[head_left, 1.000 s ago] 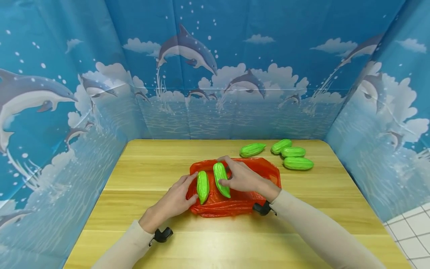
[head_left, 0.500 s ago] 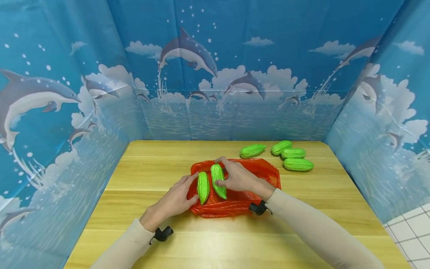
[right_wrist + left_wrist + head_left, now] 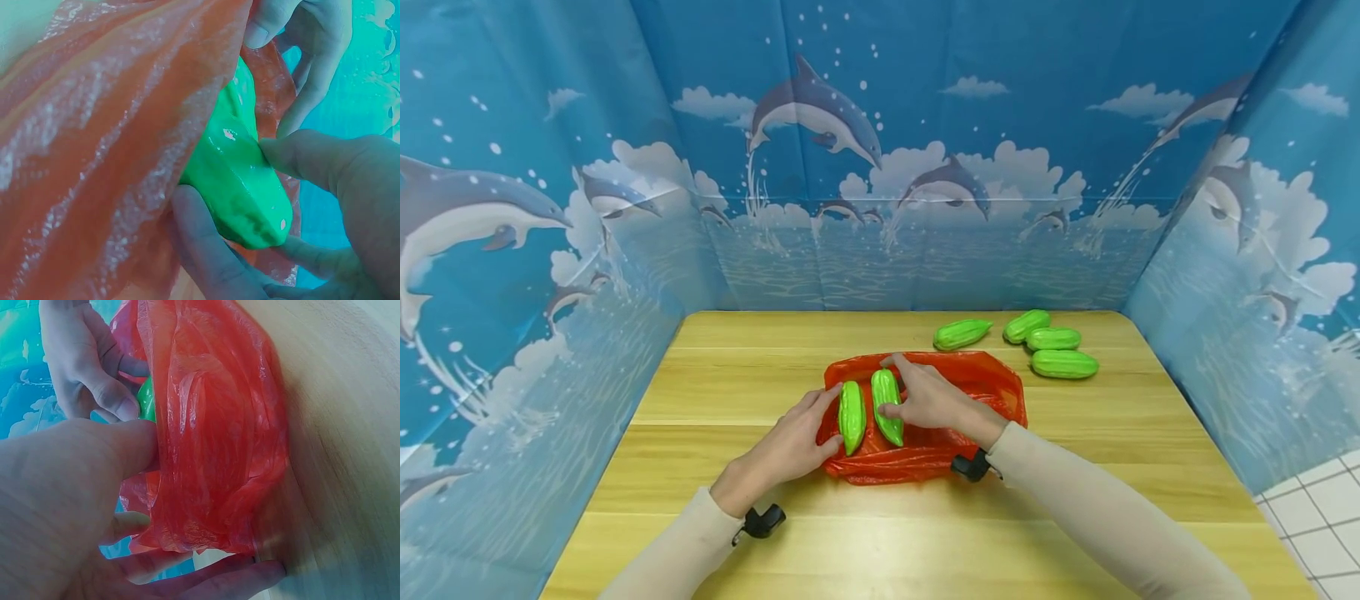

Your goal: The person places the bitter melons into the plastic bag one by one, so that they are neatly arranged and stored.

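Note:
A red plastic bag (image 3: 925,467) lies wide-mouthed on the wooden table. Inside its left part rests a bright green, ribbed, tapered gourd (image 3: 852,417). My left hand (image 3: 790,442) holds the bag's left edge; in the left wrist view its thumb meets the rim and lower fingers spread along the outside. A second green gourd (image 3: 887,408) is gripped by my right hand (image 3: 936,400), thumb on one side and fingers round the other. In the right wrist view this gourd (image 3: 244,187) slants behind the bag's near wall, its far end partly hidden.
Behind the bag lies another green gourd (image 3: 962,333). A close cluster of three more, including the front gourd (image 3: 1064,364), sits at the table's (image 3: 722,367) back right. Dolphin-printed curtains (image 3: 880,250) enclose the back and both sides.
My right hand has shifted slightly left and nearer me with its gourd, bringing it closer to the one in the bag. The left hand has stayed in place.

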`<state>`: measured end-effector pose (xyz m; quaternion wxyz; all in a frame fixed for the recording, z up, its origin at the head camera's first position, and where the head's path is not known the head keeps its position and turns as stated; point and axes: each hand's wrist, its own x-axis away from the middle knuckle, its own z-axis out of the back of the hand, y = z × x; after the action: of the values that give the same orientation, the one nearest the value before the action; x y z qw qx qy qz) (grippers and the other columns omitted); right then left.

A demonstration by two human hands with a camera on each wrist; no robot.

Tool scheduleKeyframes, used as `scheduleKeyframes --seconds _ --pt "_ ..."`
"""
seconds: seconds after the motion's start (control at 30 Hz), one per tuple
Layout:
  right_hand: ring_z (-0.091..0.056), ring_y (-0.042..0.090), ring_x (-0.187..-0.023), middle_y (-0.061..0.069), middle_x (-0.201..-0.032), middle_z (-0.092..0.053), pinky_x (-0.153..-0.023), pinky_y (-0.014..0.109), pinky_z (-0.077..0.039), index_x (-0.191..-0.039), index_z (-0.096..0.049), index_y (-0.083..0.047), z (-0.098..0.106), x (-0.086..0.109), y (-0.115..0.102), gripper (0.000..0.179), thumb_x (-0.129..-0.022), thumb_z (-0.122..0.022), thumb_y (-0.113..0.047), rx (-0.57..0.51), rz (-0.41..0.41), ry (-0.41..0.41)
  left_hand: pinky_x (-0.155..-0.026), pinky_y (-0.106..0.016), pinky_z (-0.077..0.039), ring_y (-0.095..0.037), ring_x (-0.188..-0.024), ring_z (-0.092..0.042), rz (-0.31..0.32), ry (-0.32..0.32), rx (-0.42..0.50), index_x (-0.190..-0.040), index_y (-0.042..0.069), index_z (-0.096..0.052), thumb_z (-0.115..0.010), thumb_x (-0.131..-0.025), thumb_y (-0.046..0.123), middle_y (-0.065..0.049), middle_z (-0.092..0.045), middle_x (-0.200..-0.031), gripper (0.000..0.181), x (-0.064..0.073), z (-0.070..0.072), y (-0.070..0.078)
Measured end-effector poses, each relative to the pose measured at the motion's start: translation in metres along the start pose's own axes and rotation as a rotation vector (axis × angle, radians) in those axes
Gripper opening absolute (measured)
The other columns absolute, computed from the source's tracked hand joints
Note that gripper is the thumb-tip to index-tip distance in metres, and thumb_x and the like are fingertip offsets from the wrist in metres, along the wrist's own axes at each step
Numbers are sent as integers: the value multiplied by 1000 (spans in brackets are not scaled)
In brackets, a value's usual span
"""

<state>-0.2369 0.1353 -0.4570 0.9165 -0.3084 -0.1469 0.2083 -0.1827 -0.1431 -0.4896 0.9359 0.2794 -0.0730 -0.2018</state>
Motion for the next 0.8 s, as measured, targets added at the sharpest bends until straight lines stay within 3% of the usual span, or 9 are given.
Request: scheduleKeyframes --seconds 0.1,0.2,0.5,0.8 --pt "-81 29 -115 16 -134 -81 -95 47 -71 -172 -47 -10 -1 0 1 83 -106 -89 -35 0 -7 7 -126 -62 -58 -45 -153 -65 -1 0 -5 -183 10 -37 -81 -110 23 -25 -54 -175 87 0 0 0" --pt "-78 37 -128 19 -138 -80 -99 51 -71 -174 -46 -10 -1 1 3 86 -106 -89 -37 -2 -10 -1 -126 -62 -59 -45 -153 -66 -7 1 -11 -183 9 -37 -81 -110 23 -25 -54 -175 87 0 0 0" --pt "-77 40 -135 22 -142 -79 -105 55 -70 -176 -45 -9 1 4 0 85 -107 -89 -33 2 -10 -3 -126 -63 -59 -46 -153 -66 -7 0 -17 -184 10 -36 -81 -110 23 -26 -52 -176 87 1 -1 0" --pt "-77 40 -129 24 -140 -78 -96 49 -71 -175 -47 -7 1 7 1 83 -107 -88 -28 -10 9 12 -124 -63 -59 -46 -151 -67 5 -2 -17 -184 11 -36 -81 -110 23 -26 -52 -176 87 1 -1 1"
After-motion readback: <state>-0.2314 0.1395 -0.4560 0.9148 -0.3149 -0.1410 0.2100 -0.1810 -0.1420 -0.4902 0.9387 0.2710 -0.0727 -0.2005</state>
